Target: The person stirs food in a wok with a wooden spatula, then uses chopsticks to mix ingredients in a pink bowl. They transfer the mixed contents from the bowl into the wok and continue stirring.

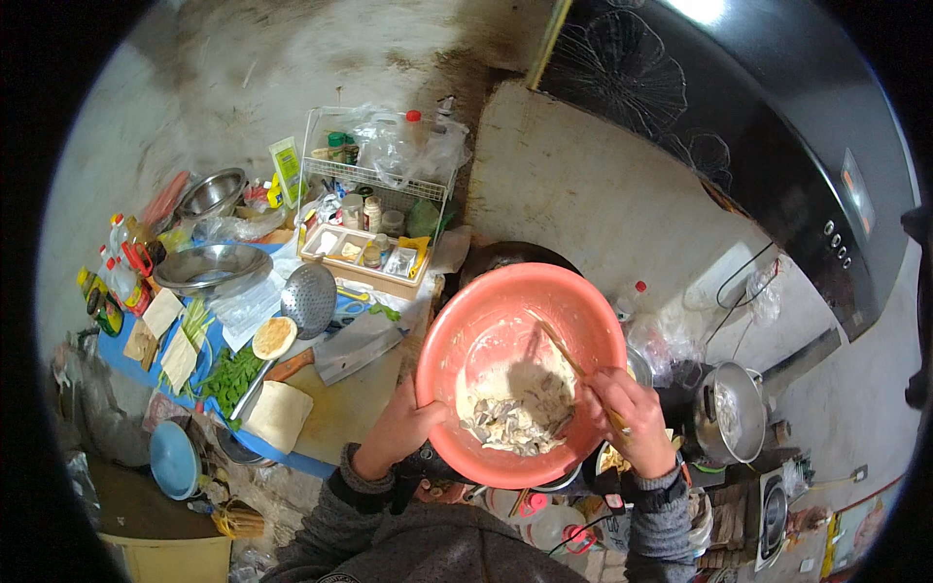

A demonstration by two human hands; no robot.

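A large pink plastic basin (452,328) is tilted in front of me, smeared inside with pale batter. Greyish pieces coated in batter (521,426) lie together at its lower part. My left hand (404,426) grips the basin's left rim, thumb over the edge. My right hand (630,415) is at the right rim and holds wooden chopsticks (557,339), whose tips rest against the inner wall. Part of my right palm is hidden. Behind the basin shows the edge of a dark wok (510,253).
Left of the basin, a cleaver (357,348) lies on a cutting board (328,430) beside flat bread and green herbs (229,379). A perforated skimmer (308,299) and a seasoning rack (375,175) stand behind. A steel pot (732,412) is at the right, under a range hood (743,124).
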